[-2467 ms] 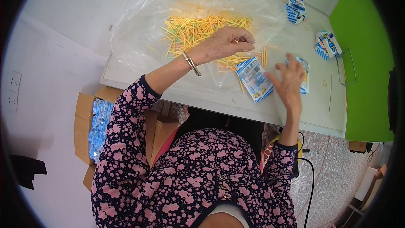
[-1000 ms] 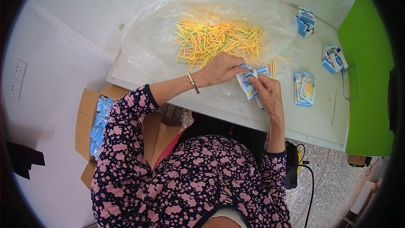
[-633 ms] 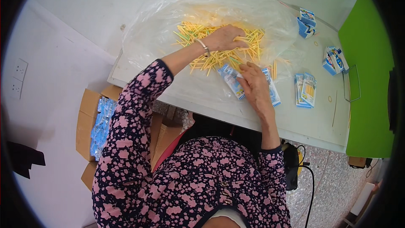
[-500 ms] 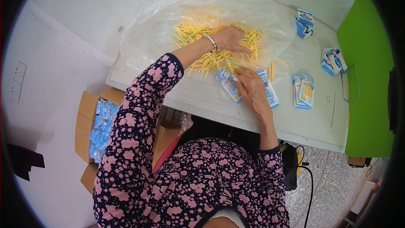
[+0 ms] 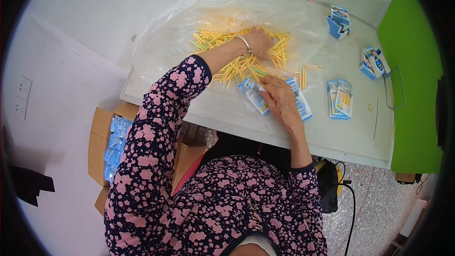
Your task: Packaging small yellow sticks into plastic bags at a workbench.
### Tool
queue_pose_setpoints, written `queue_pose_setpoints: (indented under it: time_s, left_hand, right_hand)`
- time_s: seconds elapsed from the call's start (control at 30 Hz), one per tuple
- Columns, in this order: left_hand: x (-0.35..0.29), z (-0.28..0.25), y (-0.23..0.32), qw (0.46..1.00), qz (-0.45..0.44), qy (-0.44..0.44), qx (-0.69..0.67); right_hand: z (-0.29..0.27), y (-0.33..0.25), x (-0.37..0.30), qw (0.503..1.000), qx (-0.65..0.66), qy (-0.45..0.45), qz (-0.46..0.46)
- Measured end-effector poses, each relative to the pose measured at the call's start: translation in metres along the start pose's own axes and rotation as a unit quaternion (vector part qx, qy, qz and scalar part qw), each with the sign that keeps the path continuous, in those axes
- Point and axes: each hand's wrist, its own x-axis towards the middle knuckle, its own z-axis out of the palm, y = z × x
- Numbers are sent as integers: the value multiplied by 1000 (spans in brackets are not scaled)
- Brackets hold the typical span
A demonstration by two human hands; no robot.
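Note:
A loose heap of thin yellow sticks (image 5: pixel 237 69), a few of them green, lies on an opened clear plastic bag (image 5: pixel 166 42). My left hand (image 5: pixel 259 43), with a bangle at the wrist, is down in the heap, its fingers curled around some sticks and the tips hidden. Nearer the table edge, my right hand (image 5: pixel 282 96) pinches a small blue-and-white packet (image 5: pixel 254 96) between thumb and fingers; its upper end is near the sticks. Another blue-and-white packet (image 5: pixel 302 104) lies partly under the right hand's outer side.
Filled packets (image 5: pixel 340 98) lie overlapped to the right on the white table (image 5: pixel 350 137). Banded packet bundles stand farther back (image 5: pixel 338 21) and beside the green panel (image 5: pixel 374 64). Rubber bands and a wire loop (image 5: pixel 395 87) are nearby. At lower left, a cardboard box (image 5: pixel 98 147) holds many packets.
My left hand's fingers have drawn together and curled into the sticks; the thumb stood apart before. My right hand stays on the packet. The whole view has shifted slightly.

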Motion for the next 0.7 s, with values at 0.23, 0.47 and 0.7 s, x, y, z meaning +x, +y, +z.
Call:
queue_pose_setpoints:
  time_s: [0.23,0.47,0.7]
  left_hand:
    - [14,-6,-2,994,16,-97,46]
    - [7,12,-19,998,57,-41,-1]
    - [-15,25,-26,987,36,101,-123]
  right_hand:
    - [1,1,1,1000,11,0,-15]
    - [1,1,0,1000,13,0,-11]
    - [0,1,-1,1000,15,-3,1]
